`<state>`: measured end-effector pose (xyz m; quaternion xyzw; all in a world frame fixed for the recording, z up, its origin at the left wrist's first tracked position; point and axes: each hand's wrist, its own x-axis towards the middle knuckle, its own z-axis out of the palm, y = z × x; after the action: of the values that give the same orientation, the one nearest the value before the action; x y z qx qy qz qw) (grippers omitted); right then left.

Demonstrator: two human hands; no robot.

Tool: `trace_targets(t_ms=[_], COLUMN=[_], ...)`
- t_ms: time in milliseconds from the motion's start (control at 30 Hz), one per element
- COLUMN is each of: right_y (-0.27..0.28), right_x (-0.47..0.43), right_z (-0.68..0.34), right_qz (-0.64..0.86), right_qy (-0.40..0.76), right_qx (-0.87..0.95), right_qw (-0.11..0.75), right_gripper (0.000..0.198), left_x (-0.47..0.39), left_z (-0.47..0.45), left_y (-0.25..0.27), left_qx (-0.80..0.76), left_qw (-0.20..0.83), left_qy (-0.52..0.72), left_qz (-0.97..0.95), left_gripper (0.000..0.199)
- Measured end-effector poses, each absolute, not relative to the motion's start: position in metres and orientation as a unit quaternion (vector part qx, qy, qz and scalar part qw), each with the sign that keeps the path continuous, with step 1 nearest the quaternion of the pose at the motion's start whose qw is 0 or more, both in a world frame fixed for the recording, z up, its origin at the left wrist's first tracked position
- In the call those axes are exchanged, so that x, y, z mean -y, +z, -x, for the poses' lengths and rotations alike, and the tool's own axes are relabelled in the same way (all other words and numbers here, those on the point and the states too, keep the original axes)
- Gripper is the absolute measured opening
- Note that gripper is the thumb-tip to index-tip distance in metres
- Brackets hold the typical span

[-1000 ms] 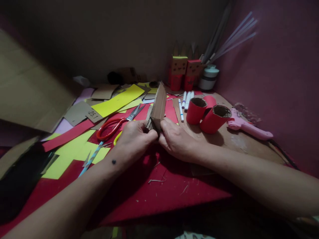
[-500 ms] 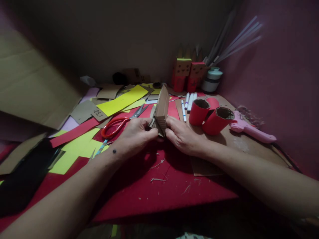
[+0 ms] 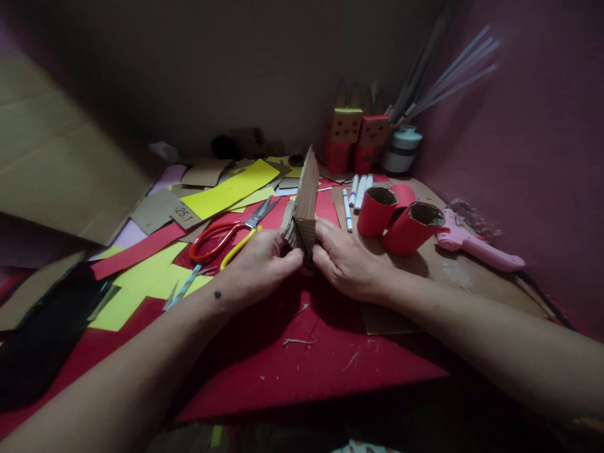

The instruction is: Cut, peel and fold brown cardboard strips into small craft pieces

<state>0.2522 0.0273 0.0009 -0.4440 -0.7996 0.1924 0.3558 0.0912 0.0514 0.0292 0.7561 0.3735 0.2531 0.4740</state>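
Between my hands a folded piece of corrugated cardboard (image 3: 307, 189) stands up, its tall brown panel pointing away from me. My left hand (image 3: 267, 261) is closed on the near left edge, thumb on top. My right hand (image 3: 346, 261) grips the near right edge with bent fingers. The lower part of the cardboard is hidden by my fingers. Just left of my left hand lie scissors (image 3: 214, 242) with one red and one yellow handle, blades open a little. Right of my right hand stand red paper-covered tubes (image 3: 377, 214).
A pink glue gun (image 3: 476, 242) lies at the right. Several markers (image 3: 361, 192) are behind my right hand. Yellow paper (image 3: 231, 189) and other scraps cover the left. Two box-headed figures (image 3: 346, 129) and a jar (image 3: 402, 151) stand at the back. Fibre scraps litter the red tabletop (image 3: 302, 377).
The cardboard's far tip has risen slightly and its left flap stands more upright. My left hand has shifted a little, baring the scissors' yellow handle.
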Motion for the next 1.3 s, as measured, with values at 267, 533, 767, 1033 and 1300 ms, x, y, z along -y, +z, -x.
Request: trace_targets(t_ms=[267,533,767,1033,1300], right_y=[-0.001,-0.003,-0.007,-0.008,-0.005], right_x=[-0.029,-0.03,-0.034,-0.032,-0.031], right_z=[-0.255,-0.257,-0.257,-0.248,-0.255], right_qz=[0.453,0.457,0.451,0.503,0.473], right_qy=[0.178,0.167,0.154,0.102,0.153], right_qx=[0.796,0.801,0.8,0.795,0.806], right_qw=[0.36,0.349,0.365,0.323,0.323], right_gripper=[0.009,0.023,0.016,0.008,0.003], left_x=[-0.051,-0.051,-0.055,-0.05,-0.06], left_z=[-0.094,-0.091,-0.092,-0.098,-0.086], left_y=[0.026,0.029,0.026,0.016,0.023], left_qx=[-0.38,-0.433,-0.399,-0.441,-0.352], left_qw=[0.487,0.536,0.544,0.325,0.46], left_qy=[0.303,0.277,0.285,0.332,0.272], left_qz=[-0.725,-0.67,-0.68,-0.768,-0.769], left_gripper=[0.017,0.023,0.019,0.023,0.017])
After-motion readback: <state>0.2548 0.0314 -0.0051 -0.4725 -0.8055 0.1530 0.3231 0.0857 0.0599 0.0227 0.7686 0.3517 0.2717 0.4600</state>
